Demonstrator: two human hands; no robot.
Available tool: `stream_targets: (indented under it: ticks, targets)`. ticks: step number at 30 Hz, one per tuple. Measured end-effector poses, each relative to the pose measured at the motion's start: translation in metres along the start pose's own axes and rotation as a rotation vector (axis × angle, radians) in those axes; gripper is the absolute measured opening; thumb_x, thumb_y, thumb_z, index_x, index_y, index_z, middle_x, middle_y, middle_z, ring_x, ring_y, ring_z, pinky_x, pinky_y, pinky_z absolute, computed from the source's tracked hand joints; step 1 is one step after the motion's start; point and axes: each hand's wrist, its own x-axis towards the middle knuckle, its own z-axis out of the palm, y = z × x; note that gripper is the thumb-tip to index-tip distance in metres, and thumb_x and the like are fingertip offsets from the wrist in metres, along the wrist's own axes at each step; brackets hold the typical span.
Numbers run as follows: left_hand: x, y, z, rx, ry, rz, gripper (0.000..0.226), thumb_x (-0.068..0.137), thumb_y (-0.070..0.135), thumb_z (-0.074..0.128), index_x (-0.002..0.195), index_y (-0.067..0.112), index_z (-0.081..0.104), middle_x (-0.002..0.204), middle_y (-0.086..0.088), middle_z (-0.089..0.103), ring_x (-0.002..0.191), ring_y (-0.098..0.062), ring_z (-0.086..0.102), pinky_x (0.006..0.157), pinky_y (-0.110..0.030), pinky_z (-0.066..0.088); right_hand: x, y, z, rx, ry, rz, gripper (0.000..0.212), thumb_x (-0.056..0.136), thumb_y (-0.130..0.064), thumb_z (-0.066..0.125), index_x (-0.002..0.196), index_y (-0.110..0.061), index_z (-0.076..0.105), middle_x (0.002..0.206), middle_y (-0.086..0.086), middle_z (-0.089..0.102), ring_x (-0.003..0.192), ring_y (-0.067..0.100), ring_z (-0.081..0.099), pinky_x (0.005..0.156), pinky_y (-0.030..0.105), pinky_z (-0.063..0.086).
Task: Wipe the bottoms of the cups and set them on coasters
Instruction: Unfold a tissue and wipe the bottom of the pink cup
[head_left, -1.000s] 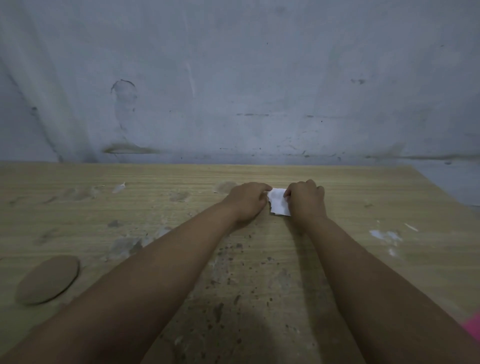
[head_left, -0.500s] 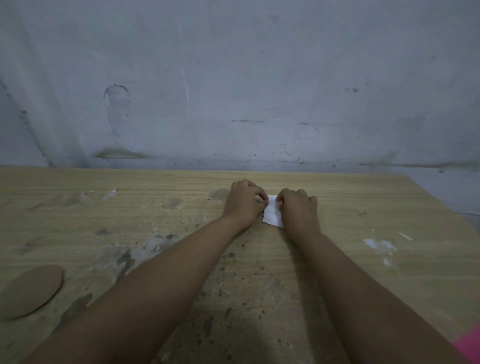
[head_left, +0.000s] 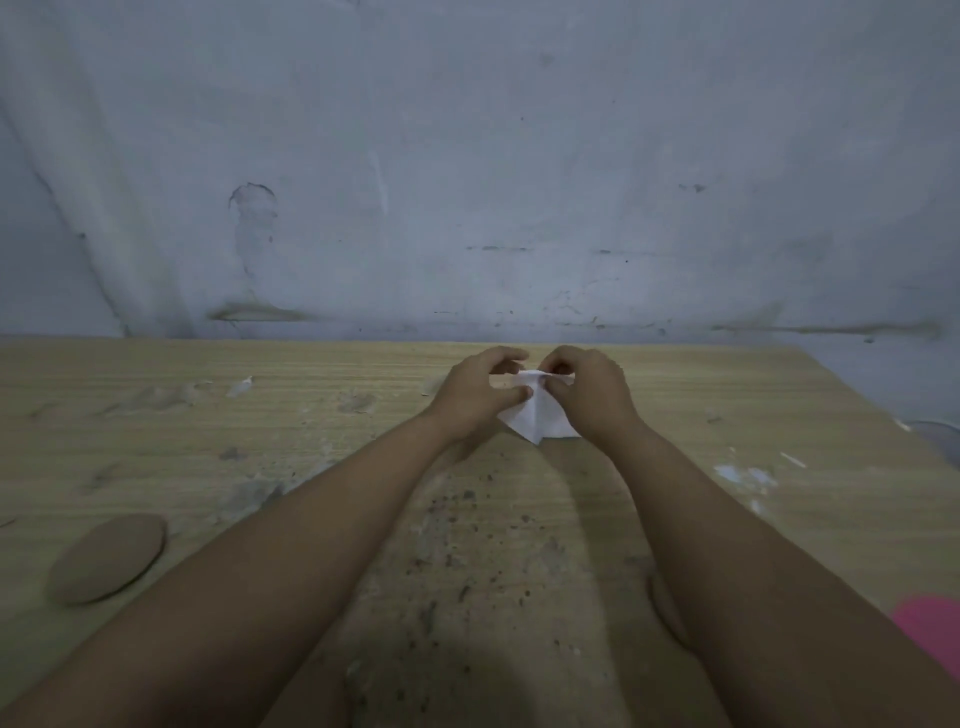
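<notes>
Hands have changed since half a second ago: then both were pressed knuckles-up on the small white folded paper tissue (head_left: 530, 420) against the pale wooden tabletop (head_left: 322, 410), and now they are raised a little with its upper edge lifted between them. The left hand (head_left: 475, 397) pinches the tissue's top with thumb and curled fingers, and the right hand (head_left: 589, 397) pinches it just beside, fingertips of the two nearly meeting. Below the hands the tissue hangs as a creased sheet; its lowest corner points down toward the near edge of the table, and a fold runs from the pinched top to that corner, so its long axis lies roughly away from the viewer. Whether that corner touches the wood cannot be told. Left of the tissue and much nearer the viewer, a flat round brown coaster (head_left: 106, 558) lies well apart from it, close to the table's left side. The far edge of the table, against the stained grey wall (head_left: 467, 156), runs just behind the tissue. Right of the tissue the tabletop runs bare but for white flecks (head_left: 745, 475) as far as its slanting right edge, and a blurred pink shape (head_left: 932, 631) shows at the near right corner.
</notes>
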Motion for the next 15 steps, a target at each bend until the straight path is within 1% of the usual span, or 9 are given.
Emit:
stream_targets:
  ticks: [1, 3, 5, 6, 7, 9, 11, 13, 15]
  targets:
    - [-0.003, 0.004, -0.003, 0.014, -0.024, 0.024, 0.026, 0.085, 0.014, 0.066, 0.111, 0.014, 0.066, 0.094, 0.004, 0.064, 0.087, -0.006, 0.056, 0.067, -0.008, 0.038, -0.002, -0.006, -0.004, 0.063, -0.011, -0.006, 0.008, 0.084, -0.014, 0.06, 0.086, -0.016, 0.067, 0.092, 0.005, 0.069, 0.087, 0.02, 0.06, 0.075, 0.031, 0.045]
    - [-0.01, 0.014, -0.012, 0.036, -0.01, 0.049, 0.007, 0.086, 0.016, 0.065, 0.087, 0.01, 0.069, 0.069, 0.003, 0.054, 0.064, -0.007, 0.046, 0.058, -0.021, 0.033, -0.009, -0.019, -0.013, 0.147, -0.02, -0.01, 0.008, 0.085, -0.01, 0.06, 0.09, -0.012, 0.067, 0.083, 0.007, 0.068, 0.076, 0.016, 0.057, 0.064, 0.026, 0.039]
    - [-0.017, 0.024, -0.02, -0.011, 0.029, 0.035, 0.028, 0.086, 0.015, 0.066, 0.06, 0.013, 0.056, 0.053, 0.009, 0.039, 0.052, -0.005, 0.033, 0.051, -0.023, 0.023, -0.016, -0.032, -0.022, 0.266, -0.011, 0.027, 0.014, 0.088, -0.012, 0.059, 0.101, -0.01, 0.062, 0.066, 0.002, 0.058, 0.065, 0.013, 0.051, 0.057, 0.023, 0.037]
    - [-0.022, 0.029, -0.024, -0.041, 0.048, 0.023, 0.037, 0.086, 0.014, 0.067, 0.053, 0.018, 0.049, 0.047, 0.011, 0.034, 0.048, -0.002, 0.03, 0.049, -0.02, 0.021, -0.019, -0.038, -0.027, 0.349, -0.001, 0.057, 0.019, 0.088, -0.015, 0.061, 0.106, -0.011, 0.06, 0.064, 0.0, 0.054, 0.065, 0.013, 0.051, 0.056, 0.02, 0.038]
    - [-0.028, 0.037, -0.029, -0.076, 0.063, 0.016, 0.041, 0.085, 0.014, 0.067, 0.051, 0.02, 0.046, 0.043, 0.012, 0.034, 0.045, -0.001, 0.03, 0.047, -0.018, 0.022, -0.024, -0.046, -0.033, 0.422, 0.012, 0.08, 0.023, 0.087, -0.019, 0.063, 0.109, -0.012, 0.059, 0.068, 0.001, 0.055, 0.069, 0.013, 0.053, 0.057, 0.018, 0.039]
    - [-0.039, 0.052, -0.04, -0.158, 0.086, 0.002, 0.029, 0.084, 0.016, 0.069, 0.058, 0.012, 0.057, 0.05, 0.014, 0.043, 0.05, -0.002, 0.039, 0.05, -0.017, 0.029, -0.034, -0.059, -0.045, 0.514, 0.012, 0.099, 0.029, 0.083, -0.023, 0.068, 0.109, -0.013, 0.06, 0.088, 0.001, 0.06, 0.08, 0.013, 0.056, 0.063, 0.02, 0.043]
    - [-0.05, 0.066, -0.05, -0.242, 0.113, -0.002, 0.021, 0.083, 0.017, 0.071, 0.068, 0.004, 0.061, 0.06, 0.003, 0.05, 0.058, -0.011, 0.044, 0.056, -0.024, 0.035, -0.044, -0.07, -0.055, 0.586, -0.005, 0.124, 0.027, 0.081, -0.017, 0.071, 0.106, -0.011, 0.063, 0.096, 0.003, 0.063, 0.086, 0.017, 0.059, 0.069, 0.027, 0.048]
    - [-0.064, 0.077, -0.059, -0.296, 0.144, -0.021, 0.023, 0.083, 0.013, 0.07, 0.064, 0.012, 0.058, 0.052, 0.011, 0.05, 0.054, -0.008, 0.045, 0.057, -0.025, 0.038, -0.056, -0.081, -0.062, 0.672, -0.003, 0.15, 0.018, 0.08, -0.01, 0.069, 0.097, -0.005, 0.065, 0.093, 0.011, 0.066, 0.085, 0.024, 0.061, 0.073, 0.036, 0.05]
    - [-0.076, 0.088, -0.067, -0.324, 0.159, -0.014, 0.023, 0.083, 0.013, 0.07, 0.063, 0.015, 0.058, 0.049, 0.014, 0.052, 0.053, -0.007, 0.048, 0.058, -0.025, 0.042, -0.065, -0.09, -0.066, 0.711, 0.009, 0.158, 0.015, 0.082, -0.009, 0.066, 0.09, 0.005, 0.065, 0.084, 0.013, 0.062, 0.078, 0.023, 0.057, 0.069, 0.036, 0.045]
